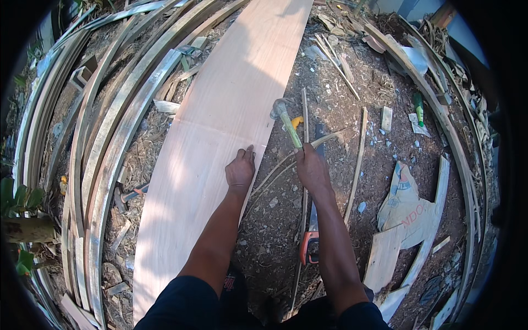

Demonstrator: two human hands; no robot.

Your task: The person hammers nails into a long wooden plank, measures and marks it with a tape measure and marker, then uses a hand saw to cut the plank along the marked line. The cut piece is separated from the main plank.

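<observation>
A long, pale plywood sheet (187, 187) stretches away from me on the left and middle. My left hand (240, 168) rests at its right edge, thumb and fingers closed together; anything pinched in them is too small to make out. Just to the right, my right hand (313, 171) is closed around the handle of a hammer (291, 131). The hammer's grey head is raised, tilted up and to the left near the sheet's edge. A handsaw (309, 247) with an orange-and-black handle lies on the ground by my right forearm, partly hidden by it.
Long timber strips (118, 132) lie in rows on the left, with another tool (132, 194) beside them. Thin sticks (356, 159), a torn sack (404, 206), a board piece (384, 253) and a green bottle (419, 107) litter the dirt on the right. A long beam (426, 88) lies beyond.
</observation>
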